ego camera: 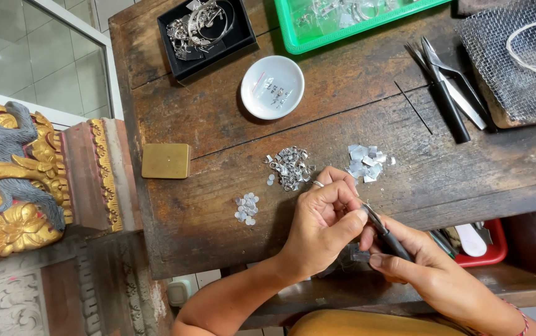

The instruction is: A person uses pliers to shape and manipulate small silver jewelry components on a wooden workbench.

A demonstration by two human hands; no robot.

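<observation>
Right hand [414, 261] clamped on dark pliers [385, 233], left hand [325, 214] pinching at their tip, silver scraps [289, 167] just beyond, white dish [272, 87] farther off

We note the tabletop [218, 205] as dark, weathered brown wood. The round dish [273, 87] is white; the tray [317, 38] bright green; the box [205, 34] black. The small block [165, 160] is brass-yellow. The metal scraps [365, 163] and round discs [247, 208] are silvery grey. The pliers [387, 238] in the right hand [417, 264] are black. The carved ornament [13, 180] shows gold, grey and red. The bin [497, 249] is red.
</observation>
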